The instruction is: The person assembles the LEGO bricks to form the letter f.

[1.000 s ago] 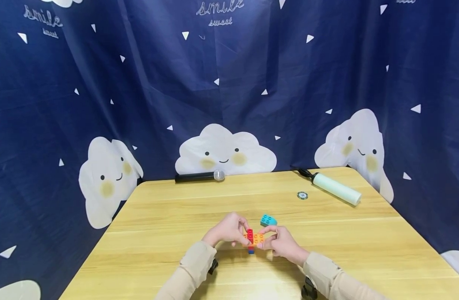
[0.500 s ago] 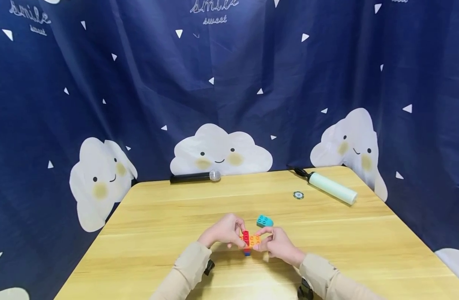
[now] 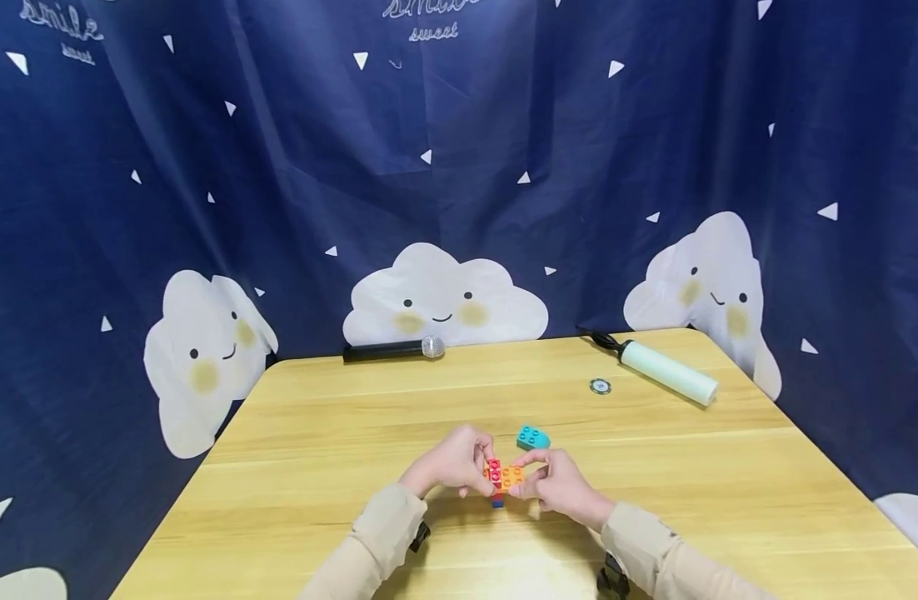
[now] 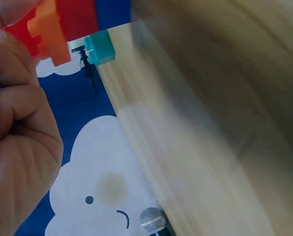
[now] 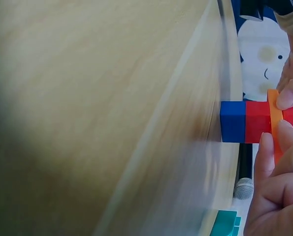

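Note:
In the head view, a small stack of toy building bricks stands between my two hands. The right wrist view shows its order: a blue brick [image 5: 233,122] at the bottom against the table, a red brick [image 5: 257,122] on it, then a thin orange plate [image 5: 274,105]. Another red brick [image 3: 494,471] tops the plate. My left hand [image 3: 453,461] pinches the top red brick between thumb and fingers. With thumb and index finger, my right hand [image 3: 562,487] pinches the plate's right end. A teal brick [image 3: 532,438] with a rounded end lies just beyond the right hand.
At the back edge of the wooden table [image 3: 316,450] lies a black microphone [image 3: 394,349]. A mint-green hand pump [image 3: 667,372] lies at the back right, with a round chip [image 3: 600,386] left of it. A dark blue cloud-print curtain [image 3: 459,125] hangs behind.
The head view has shifted slightly. Both hands keep their pinch on the stack, which stays in nearly the same place on the table.

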Action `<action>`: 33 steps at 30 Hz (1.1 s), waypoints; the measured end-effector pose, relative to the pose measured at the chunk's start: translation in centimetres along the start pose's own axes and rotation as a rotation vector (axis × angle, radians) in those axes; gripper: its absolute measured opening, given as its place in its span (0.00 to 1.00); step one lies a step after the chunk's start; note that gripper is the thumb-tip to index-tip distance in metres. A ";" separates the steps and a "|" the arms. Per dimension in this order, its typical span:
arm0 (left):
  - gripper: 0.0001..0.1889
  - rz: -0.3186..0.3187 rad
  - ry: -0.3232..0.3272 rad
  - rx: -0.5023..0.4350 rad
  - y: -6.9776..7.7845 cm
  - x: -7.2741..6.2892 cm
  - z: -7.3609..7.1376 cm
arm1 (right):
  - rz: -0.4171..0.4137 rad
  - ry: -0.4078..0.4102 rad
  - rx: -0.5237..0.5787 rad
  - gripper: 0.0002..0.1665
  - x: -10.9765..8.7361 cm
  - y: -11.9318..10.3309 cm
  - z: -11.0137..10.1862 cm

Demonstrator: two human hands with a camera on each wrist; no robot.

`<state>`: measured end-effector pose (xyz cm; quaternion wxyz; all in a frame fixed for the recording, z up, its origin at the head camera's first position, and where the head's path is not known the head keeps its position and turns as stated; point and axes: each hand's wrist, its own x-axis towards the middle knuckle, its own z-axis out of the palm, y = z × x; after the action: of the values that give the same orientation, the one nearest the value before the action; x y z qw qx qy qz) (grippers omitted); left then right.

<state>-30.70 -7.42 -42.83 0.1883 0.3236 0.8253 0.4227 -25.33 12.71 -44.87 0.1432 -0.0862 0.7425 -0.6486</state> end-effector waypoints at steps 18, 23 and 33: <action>0.12 -0.028 -0.062 -0.134 -0.6 0.7 -0.5 | 0.006 -0.017 -0.024 0.21 0.3 -0.6 -0.3; 0.12 -0.017 -0.044 -0.143 -1.0 0.6 -0.6 | 0.000 -0.016 -0.041 0.21 0.5 -0.6 -0.2; 0.12 -0.048 -0.035 -0.148 -0.8 0.2 -0.1 | 0.007 -0.031 -0.020 0.21 0.2 -0.6 -0.3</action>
<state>-31.22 -7.66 -43.40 0.2361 0.2962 0.7960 0.4722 -25.67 12.84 -44.30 0.1562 -0.0953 0.7470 -0.6391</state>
